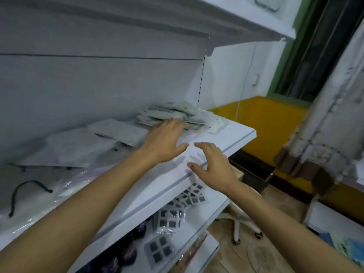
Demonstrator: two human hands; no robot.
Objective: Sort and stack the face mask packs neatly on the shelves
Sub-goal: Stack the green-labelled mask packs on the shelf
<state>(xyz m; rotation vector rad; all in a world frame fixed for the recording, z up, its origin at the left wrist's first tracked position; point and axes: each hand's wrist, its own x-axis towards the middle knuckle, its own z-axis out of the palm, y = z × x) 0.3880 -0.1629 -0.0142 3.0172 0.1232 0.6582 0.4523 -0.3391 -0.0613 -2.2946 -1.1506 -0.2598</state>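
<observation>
A loose heap of pale green and white face mask packs (173, 113) lies at the back right of the white shelf (232, 136). My left hand (165, 138) reaches over the shelf with straight fingers, its fingertips touching the front of the heap. My right hand (210, 164) hovers over the shelf's front edge with fingers spread and relaxed, holding nothing. Flat grey packs (118, 131) lie overlapped to the left of the heap. A small white pack (215, 126) sits alone near the shelf's right end.
Clear plastic bags and a black cord (29, 188) lie at the left of the shelf. Packs with dark squares (185, 201) fill the lower shelf. Another shelf (256, 16) hangs overhead. A chair base (238, 227) stands on the floor at the right.
</observation>
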